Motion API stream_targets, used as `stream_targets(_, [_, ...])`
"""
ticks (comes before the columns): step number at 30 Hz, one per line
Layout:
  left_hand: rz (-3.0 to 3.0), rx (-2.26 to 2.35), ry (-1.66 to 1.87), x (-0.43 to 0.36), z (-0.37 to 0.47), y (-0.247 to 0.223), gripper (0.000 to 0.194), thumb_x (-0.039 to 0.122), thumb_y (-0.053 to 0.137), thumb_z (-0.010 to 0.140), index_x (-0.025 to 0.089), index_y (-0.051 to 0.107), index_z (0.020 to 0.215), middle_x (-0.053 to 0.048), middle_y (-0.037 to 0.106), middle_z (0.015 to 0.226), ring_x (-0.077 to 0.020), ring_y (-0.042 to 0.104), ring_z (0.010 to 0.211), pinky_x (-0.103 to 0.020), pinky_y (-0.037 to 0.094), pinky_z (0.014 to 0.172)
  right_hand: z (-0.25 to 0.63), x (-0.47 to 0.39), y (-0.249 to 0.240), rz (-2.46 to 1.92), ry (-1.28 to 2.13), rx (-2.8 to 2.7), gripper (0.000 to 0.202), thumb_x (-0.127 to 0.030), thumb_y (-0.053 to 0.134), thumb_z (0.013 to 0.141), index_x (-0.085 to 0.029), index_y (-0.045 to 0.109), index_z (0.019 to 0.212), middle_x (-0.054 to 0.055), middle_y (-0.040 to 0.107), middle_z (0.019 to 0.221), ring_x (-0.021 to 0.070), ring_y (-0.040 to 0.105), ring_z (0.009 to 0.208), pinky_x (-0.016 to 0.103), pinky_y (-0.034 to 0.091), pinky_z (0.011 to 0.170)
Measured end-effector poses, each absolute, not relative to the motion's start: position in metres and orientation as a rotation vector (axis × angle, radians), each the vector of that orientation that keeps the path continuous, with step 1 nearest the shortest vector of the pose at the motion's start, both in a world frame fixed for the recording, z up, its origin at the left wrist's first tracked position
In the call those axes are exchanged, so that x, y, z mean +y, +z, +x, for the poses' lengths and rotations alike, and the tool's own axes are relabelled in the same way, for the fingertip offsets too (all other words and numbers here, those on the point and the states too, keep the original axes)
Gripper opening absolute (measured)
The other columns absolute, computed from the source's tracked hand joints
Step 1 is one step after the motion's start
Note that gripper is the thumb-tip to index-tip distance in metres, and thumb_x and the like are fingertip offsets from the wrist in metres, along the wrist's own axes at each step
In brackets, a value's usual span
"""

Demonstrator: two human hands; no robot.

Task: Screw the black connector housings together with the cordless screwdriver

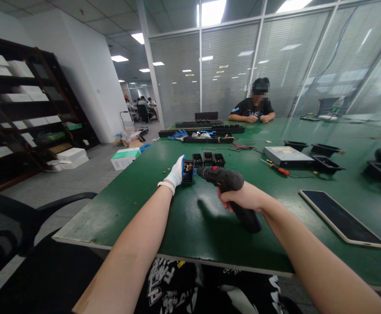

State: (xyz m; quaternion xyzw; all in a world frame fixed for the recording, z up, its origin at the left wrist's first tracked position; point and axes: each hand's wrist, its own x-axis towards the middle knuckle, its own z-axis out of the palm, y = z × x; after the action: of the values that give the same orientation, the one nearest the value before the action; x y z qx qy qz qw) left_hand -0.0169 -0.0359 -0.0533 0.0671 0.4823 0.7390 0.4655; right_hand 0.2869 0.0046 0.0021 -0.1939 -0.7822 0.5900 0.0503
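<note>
My left hand (177,170), in a white and blue glove, is closed on a small black box (188,172) with brass-coloured parts inside, tipped so its open side faces me. Bare, my right hand (239,197) grips a black cordless drill (221,178) by its handle. The drill's nose points left, just right of the box; whether the tip touches it I cannot tell. Right behind stand similar black boxes (208,158) with brass-coloured bits in them. Several loose brass bits (164,171) lie left of my glove.
A phone (342,218) lies at right on the green table (138,200). Beyond it are an orange-handled screwdriver (284,171), a flat metal case (288,155) and black trays (328,165). Long black bars (206,131) and blue gloves (178,135) lie farther back. Another person (254,107) sits opposite.
</note>
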Motion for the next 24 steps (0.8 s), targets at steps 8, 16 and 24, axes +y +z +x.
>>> stream_targets(8, [0.154, 1.2, 1.837, -0.0358, -0.0145, -0.0523, 0.054, 0.077, 0.076, 0.104, 0.024, 0.07, 0.093, -0.003, 0.067, 0.059, -0.0244, 0.067, 0.047, -0.036, 0.064, 0.057, 0.2865, 0.0041, 0.002, -0.594, 1.794, -2.379, 0.006, -0.018, 0.071, 0.066, -0.022, 0.067, 0.068, 0.002, 0.073, 0.062, 0.017, 0.064, 0.053, 0.029, 0.054, 0.052])
stream_targets(16, [0.163, 1.219, 1.825, -0.0364, -0.0154, -0.0529, 0.055, 0.078, 0.074, 0.104, 0.023, 0.073, 0.096, -0.006, 0.071, 0.062, -0.0277, 0.072, 0.053, -0.04, 0.067, 0.064, 0.287, 0.0043, 0.0011, -0.592, 1.809, -2.36, 0.008, -0.018, 0.072, 0.067, -0.022, 0.065, 0.068, 0.002, 0.073, 0.063, 0.0173, 0.065, 0.054, 0.029, 0.054, 0.052])
stream_targets(24, [0.157, 1.213, 1.806, -0.0366, -0.0168, -0.0537, 0.058, 0.081, 0.074, 0.103, 0.023, 0.075, 0.098, -0.006, 0.072, 0.064, -0.0279, 0.073, 0.053, -0.04, 0.068, 0.063, 0.2866, 0.0061, -0.0007, -0.574, 1.786, -2.378, 0.009, -0.019, 0.073, 0.069, -0.023, 0.064, 0.068, 0.003, 0.074, 0.064, 0.0178, 0.065, 0.054, 0.03, 0.055, 0.053])
